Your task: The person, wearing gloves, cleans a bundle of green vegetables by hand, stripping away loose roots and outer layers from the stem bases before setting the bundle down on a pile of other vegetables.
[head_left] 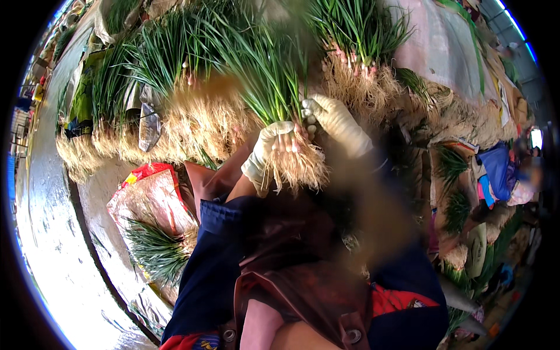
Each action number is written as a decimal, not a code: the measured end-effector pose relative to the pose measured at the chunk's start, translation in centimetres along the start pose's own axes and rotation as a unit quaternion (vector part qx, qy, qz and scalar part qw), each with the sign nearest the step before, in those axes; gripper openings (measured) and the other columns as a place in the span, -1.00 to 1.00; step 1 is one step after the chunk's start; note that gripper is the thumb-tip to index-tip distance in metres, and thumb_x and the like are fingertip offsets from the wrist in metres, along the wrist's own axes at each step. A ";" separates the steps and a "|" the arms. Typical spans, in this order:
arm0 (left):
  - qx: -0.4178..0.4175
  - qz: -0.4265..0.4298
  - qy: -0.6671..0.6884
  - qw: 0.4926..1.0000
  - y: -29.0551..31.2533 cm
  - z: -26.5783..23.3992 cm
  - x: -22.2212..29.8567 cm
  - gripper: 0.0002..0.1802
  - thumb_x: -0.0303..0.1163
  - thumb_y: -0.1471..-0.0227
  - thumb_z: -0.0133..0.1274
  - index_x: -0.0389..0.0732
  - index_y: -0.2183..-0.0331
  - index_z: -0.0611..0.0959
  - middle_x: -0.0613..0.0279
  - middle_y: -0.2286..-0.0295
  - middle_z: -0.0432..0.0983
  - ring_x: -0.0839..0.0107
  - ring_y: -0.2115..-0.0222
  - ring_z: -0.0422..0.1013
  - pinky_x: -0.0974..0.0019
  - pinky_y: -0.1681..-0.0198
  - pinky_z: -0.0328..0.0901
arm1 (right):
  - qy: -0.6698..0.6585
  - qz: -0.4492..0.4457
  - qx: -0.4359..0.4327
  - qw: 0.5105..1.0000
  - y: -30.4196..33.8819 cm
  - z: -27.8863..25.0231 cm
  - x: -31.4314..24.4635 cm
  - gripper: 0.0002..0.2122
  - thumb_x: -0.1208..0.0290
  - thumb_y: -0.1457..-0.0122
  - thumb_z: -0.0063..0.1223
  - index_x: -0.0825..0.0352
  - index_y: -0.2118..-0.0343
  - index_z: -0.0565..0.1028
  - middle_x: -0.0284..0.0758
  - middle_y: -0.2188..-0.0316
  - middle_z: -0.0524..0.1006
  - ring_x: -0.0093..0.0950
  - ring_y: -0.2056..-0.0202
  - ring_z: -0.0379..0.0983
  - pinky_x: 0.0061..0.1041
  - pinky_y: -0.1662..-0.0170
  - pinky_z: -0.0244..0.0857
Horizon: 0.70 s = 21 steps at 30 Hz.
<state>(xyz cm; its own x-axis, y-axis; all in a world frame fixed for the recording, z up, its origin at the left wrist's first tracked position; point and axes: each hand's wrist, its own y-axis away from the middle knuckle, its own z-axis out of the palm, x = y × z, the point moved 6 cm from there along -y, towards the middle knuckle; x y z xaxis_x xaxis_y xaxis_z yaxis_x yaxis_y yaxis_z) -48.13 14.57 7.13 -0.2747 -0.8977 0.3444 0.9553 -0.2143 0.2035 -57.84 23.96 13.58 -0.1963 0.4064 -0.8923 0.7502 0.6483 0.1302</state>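
A bunch of spring onions (287, 144), with long green leaves, pinkish-white bulbs and a thick fringe of pale roots, is held upright in front of me. My left hand (259, 156), in a whitish glove, wraps round it from the left just above the bulbs. On the other side, my gloved right hand (338, 121) has its fingers curled against the stalks near their lower ends. Whether it grips the whole bunch or only a few stalks, I cannot tell. A brown blur covers part of my right forearm.
Rooted spring onions (204, 119) lie in a long row ahead, with another heap (361, 64) farther right. A red-edged plastic bag (153, 195) and a smaller bunch (157, 248) lie at my left. Pale sheeting (437, 49) covers part of the far right pile.
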 end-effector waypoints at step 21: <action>-0.155 -0.006 0.151 0.976 2.4 6.7 0.9 -0.58 -0.37 0.15 0.08 -0.28 0.19 0.39 0.30 0.50 0.32 0.48 0.47 0.25 0.38 0.42 0.26 | 0.060 0.211 -0.043 0.975 -0.7 -4.5 3.2 -0.80 0.26 -0.14 -0.06 0.29 0.35 0.49 -0.28 0.36 0.53 -0.50 0.35 0.45 -0.51 0.26 0.31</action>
<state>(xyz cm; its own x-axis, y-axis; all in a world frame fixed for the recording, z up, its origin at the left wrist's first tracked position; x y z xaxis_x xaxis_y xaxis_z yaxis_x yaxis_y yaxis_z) -46.85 15.82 14.06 -0.2861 -0.9570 0.0482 0.9523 -0.2896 -0.0966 -61.88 27.70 12.58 0.0417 0.7177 -0.6951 0.7251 0.4569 0.5152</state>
